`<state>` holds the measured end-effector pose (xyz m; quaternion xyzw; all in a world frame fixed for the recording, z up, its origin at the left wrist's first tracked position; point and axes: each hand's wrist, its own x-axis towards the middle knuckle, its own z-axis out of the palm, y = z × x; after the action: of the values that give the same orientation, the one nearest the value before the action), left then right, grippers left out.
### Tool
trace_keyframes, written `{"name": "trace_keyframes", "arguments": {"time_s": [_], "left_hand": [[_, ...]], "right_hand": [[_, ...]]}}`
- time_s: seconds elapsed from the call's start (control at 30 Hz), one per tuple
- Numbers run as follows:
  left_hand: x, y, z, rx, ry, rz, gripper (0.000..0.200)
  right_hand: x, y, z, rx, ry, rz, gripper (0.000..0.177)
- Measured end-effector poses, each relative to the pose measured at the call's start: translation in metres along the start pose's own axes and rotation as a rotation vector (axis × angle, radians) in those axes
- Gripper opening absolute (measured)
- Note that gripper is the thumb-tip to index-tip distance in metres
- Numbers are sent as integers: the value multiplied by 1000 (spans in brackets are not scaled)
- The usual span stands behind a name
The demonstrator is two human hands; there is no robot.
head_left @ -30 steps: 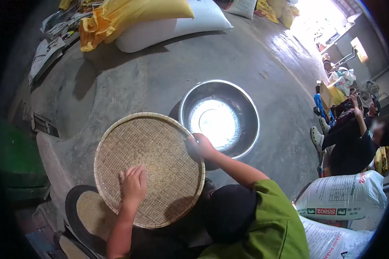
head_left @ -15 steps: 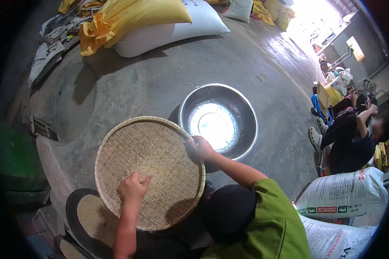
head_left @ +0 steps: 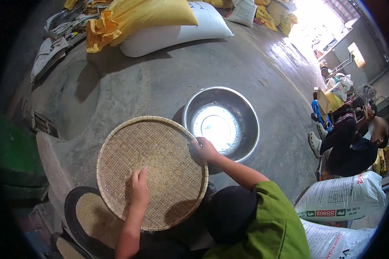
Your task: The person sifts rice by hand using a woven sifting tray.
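Your left hand [head_left: 139, 190] is over the near left part of the round woven tray [head_left: 125, 142], with the loose grain [head_left: 162, 170] just to its right. Its fingers are bent and close together; whether they pinch any grain, you cannot tell. Your right hand [head_left: 206, 150] clasps the tray's right rim, nearer the metal basin [head_left: 247, 113], which lies beyond it to the far right. The tray, being round, has no long axis.

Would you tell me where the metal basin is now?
In the head view, the metal basin sits on the floor slightly right of centre, beside the woven tray and beyond the right hand.
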<state>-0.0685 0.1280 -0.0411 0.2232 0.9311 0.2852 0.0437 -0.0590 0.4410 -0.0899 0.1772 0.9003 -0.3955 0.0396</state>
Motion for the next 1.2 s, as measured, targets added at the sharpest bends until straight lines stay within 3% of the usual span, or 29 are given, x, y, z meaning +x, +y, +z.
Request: {"name": "trace_keyframes", "arguments": {"time_s": [0.23,0.3,0.33,0.4,0.43,0.5,0.53,0.6,0.7,0.83,0.9,0.93,1.0,1.13,1.2], "left_hand": [[1,11,-9,-178,-172,-169,40],[1,-3,-1,203,-83,219,40],[0,5,-6,201,-79,223,40],[0,27,-24,170,-152,35,36],[1,22,-19,170,-148,39,36],[-3,5,-4,-218,35,75,31],[-4,6,-7,-220,33,75,31],[-7,7,-14,-718,-28,-310,29],[-12,-22,11,-717,113,-201,40],[-17,-30,3,-604,63,-71,52],[-19,-20,-8,-347,-18,-117,60],[-17,-15,-7,-345,-20,-115,60],[-12,1,-2,-225,284,74,56],[-11,23,-11,-178,146,17,44],[-11,26,-18,-309,-2,-118,32]], "right_hand": [[-2,-5,-3,8,7,-17,38],[-2,-1,1,12,25,-47,38],[-3,0,1,4,36,-40,38],[-2,-2,0,-4,54,-42,38],[-3,-3,-1,-7,44,-39,37],[-3,-5,-2,-11,33,-32,37],[-3,-6,-2,-5,32,-19,37],[-5,-7,-2,1,28,-2,37],[-4,-6,-1,-19,31,-28,36],[-3,-4,-2,-19,30,-19,37],[-2,-3,0,-32,23,-8,37],[-2,-3,0,-17,21,-9,37],[-3,-2,-1,-1,26,-1,37],[-4,-6,-4,-28,24,-29,37],[-4,-5,-2,-19,18,-32,37]]}}
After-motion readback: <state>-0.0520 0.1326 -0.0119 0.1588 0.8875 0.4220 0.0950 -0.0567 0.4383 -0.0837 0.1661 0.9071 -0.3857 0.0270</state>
